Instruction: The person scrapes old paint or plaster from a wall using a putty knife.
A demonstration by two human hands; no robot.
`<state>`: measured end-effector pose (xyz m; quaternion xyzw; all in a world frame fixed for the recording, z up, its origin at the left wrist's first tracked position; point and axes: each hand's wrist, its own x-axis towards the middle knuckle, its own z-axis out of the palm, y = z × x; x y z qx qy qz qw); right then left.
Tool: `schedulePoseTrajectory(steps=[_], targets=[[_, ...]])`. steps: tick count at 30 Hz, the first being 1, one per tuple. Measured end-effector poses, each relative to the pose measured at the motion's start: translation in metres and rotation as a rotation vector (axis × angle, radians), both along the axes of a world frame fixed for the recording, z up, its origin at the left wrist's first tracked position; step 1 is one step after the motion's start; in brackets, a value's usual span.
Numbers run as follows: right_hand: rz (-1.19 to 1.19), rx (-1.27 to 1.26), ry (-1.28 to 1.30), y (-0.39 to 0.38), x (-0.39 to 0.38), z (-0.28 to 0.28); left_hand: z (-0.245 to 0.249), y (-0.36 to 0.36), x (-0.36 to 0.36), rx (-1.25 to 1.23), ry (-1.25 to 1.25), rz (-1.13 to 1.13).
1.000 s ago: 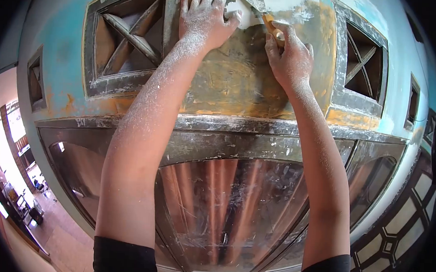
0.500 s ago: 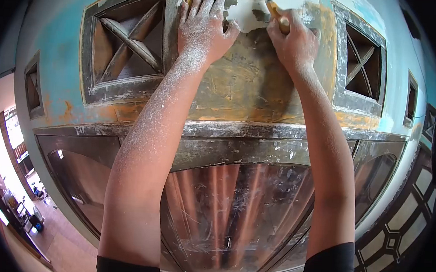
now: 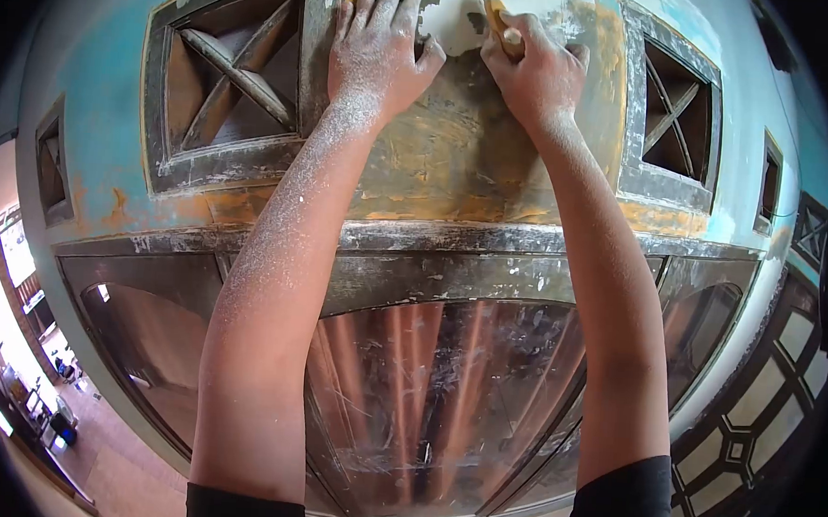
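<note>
My left hand (image 3: 378, 46) lies flat on the wall panel with its fingers spread, and white dust coats it and the forearm. In my right hand (image 3: 544, 69) is a scraper, its wooden handle (image 3: 498, 21) gripped and tilted up to the left. The blade end is at the top edge of the view and is hard to make out. Both hands are beside a patch of white peeling paint (image 3: 454, 22). Below it the wall panel (image 3: 438, 157) shows bare, brownish and orange-stained.
Recessed vents with crossed bars flank the panel, a left one (image 3: 233, 76) and a right one (image 3: 672, 108). Below runs a chipped wooden frame (image 3: 451, 272) over a glass pane (image 3: 444, 391) with curtain-like folds. A patterned grille (image 3: 747, 416) stands at right.
My right hand has moved a little left with the scraper, closer to my left hand. The whole view has shifted slightly. My left hand stays flat on the wall.
</note>
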<state>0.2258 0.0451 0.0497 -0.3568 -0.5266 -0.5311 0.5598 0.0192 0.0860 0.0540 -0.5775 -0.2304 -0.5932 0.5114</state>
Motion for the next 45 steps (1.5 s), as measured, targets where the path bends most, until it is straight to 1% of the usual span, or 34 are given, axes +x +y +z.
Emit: schedulePoseTrajectory(steps=[1,2,4,6,8,10,12,13,15,19,21,22,24,25,26,28,29,30,32,34,36,38,40,42,45], targets=[[0.016,0.036,0.019,-0.001,0.002,-0.001,0.000,0.002,-0.001,-0.095,0.031,0.057],[0.018,0.040,0.023,-0.001,0.001,0.000,-0.002,0.004,-0.001,-0.090,0.035,0.058],[0.146,0.086,0.270,0.002,0.001,0.008,-0.009,0.002,0.001,-0.078,0.018,0.142],[0.154,0.108,0.261,0.002,-0.004,0.006,-0.015,0.000,-0.002,-0.092,0.025,0.148],[-0.005,-0.035,0.070,-0.006,-0.005,-0.002,-0.019,-0.003,-0.002,-0.117,0.034,0.177],[0.023,-0.010,0.067,0.000,-0.001,-0.002,-0.018,-0.002,-0.002,-0.118,0.038,0.178],[0.112,0.115,0.207,0.003,-0.002,0.001,-0.020,-0.002,-0.002,-0.125,0.041,0.174],[0.113,0.114,0.208,0.000,-0.003,-0.002,-0.021,-0.003,-0.002,-0.130,0.040,0.184],[0.085,-0.036,0.110,-0.006,-0.003,-0.008,-0.022,-0.004,-0.003,-0.133,0.043,0.196],[0.084,-0.045,0.081,-0.006,0.000,-0.019,-0.024,-0.003,-0.002,-0.131,0.041,0.170],[0.054,-0.021,0.134,-0.005,-0.001,-0.008,-0.024,-0.002,-0.002,-0.124,0.031,0.151],[0.051,-0.011,0.134,-0.008,-0.001,0.006,-0.023,-0.004,-0.001,-0.115,0.030,0.147],[-0.067,-0.077,0.169,-0.010,-0.001,0.045,-0.023,-0.006,-0.002,-0.143,0.033,0.162],[-0.087,-0.118,0.217,-0.018,-0.005,0.066,-0.023,-0.007,-0.002,-0.156,0.026,0.190],[-0.085,-0.116,0.216,-0.023,-0.005,0.068,-0.022,-0.007,-0.002,-0.154,0.024,0.192],[0.355,-0.300,0.227,-0.069,-0.032,0.057,-0.024,-0.008,-0.004,-0.148,0.038,0.152],[0.198,-0.065,0.195,-0.026,-0.023,0.062,-0.024,-0.009,-0.003,-0.166,0.033,0.175],[0.202,-0.063,0.190,-0.008,-0.017,0.054,-0.025,-0.008,-0.004,-0.149,0.031,0.164],[0.022,0.063,0.151,0.009,-0.008,0.048,-0.025,-0.009,-0.004,-0.150,0.037,0.146],[0.033,0.024,0.187,0.004,-0.010,0.040,-0.025,-0.008,-0.004,-0.149,0.031,0.150],[0.082,-0.002,0.149,0.001,-0.012,0.031,-0.025,-0.008,-0.004,-0.152,0.036,0.151],[0.074,0.003,0.130,0.001,-0.013,0.019,-0.025,-0.008,-0.004,-0.147,0.034,0.126],[0.009,-0.005,0.065,-0.003,-0.014,0.009,-0.023,-0.008,-0.004,-0.136,0.032,0.109],[0.053,0.004,0.056,-0.007,-0.015,0.001,-0.023,-0.008,-0.004,-0.124,0.034,0.091],[0.081,-0.102,0.100,-0.014,-0.019,-0.016,-0.028,-0.008,-0.005,-0.096,0.039,0.000]])
